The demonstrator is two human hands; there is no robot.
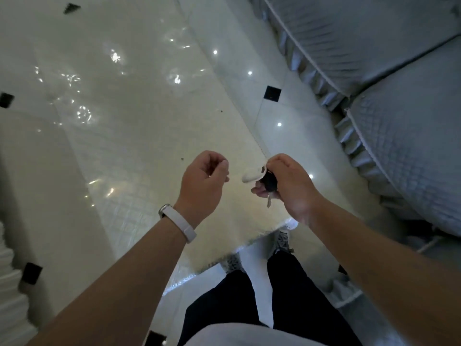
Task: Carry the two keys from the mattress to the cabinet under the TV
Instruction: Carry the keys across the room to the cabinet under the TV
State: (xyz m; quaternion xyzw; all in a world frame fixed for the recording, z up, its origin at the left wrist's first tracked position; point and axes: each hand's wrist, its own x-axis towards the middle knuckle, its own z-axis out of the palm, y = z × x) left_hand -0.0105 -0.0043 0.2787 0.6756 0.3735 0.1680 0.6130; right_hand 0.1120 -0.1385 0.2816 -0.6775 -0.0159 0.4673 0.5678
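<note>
My right hand (pixel 287 186) is closed around the keys (pixel 268 186): a black fob with a metal blade pointing down and a white oval tag sticking out to the left. My left hand (pixel 204 178) hovers just left of them with its fingers curled and nothing visible in it; a white band sits on that wrist. Both hands are held above the plastic-wrapped mattress (pixel 139 116), which lies flat on the floor. The cabinet and TV are out of view.
Grey quilted sofa cushions with ruffled edges (pixel 389 96) fill the right side. The glossy white tile floor (pixel 287 113) with small black insets shows between the mattress and the sofa. My legs and shoes stand at the mattress's near corner.
</note>
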